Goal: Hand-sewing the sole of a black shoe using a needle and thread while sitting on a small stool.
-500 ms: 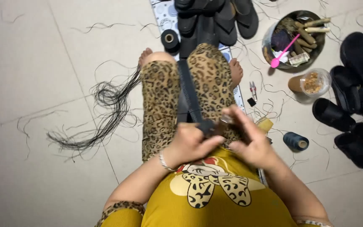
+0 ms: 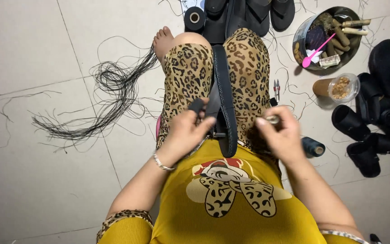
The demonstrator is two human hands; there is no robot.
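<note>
in the middle of the frame we saw the left hand [image 2: 183,133] closed on the near end of a black sandal sole [image 2: 224,97], fingers curled over its edge and a dark strap piece poking up by the thumb. the sole lay lengthwise between the two knees in leopard-print leggings [image 2: 188,74], running from the centre of the frame down to the yellow shirt [image 2: 222,203]. just right of centre the right hand [image 2: 283,135] was pinched shut on a small metal tool [image 2: 271,119] — its tip pointed toward the sole, though we could not tell whether it touched.

a bundle of loose black thread [image 2: 109,90] sprawled over the tiled floor in the left half of the frame. at the top centre sat a black roll of tape [image 2: 195,18] beside more black soles [image 2: 249,16]. in the upper right stood a round bowl [image 2: 301,40] holding tools and a pink spoon [image 2: 317,49], with a clear jar [image 2: 339,86] just below it (small brownish bits inside). a dark thread spool [image 2: 312,147] lay near the right wrist, and black sandals [image 2: 371,126] were heaped along the right edge — small snips [image 2: 276,89] rested beside the right knee.
</note>
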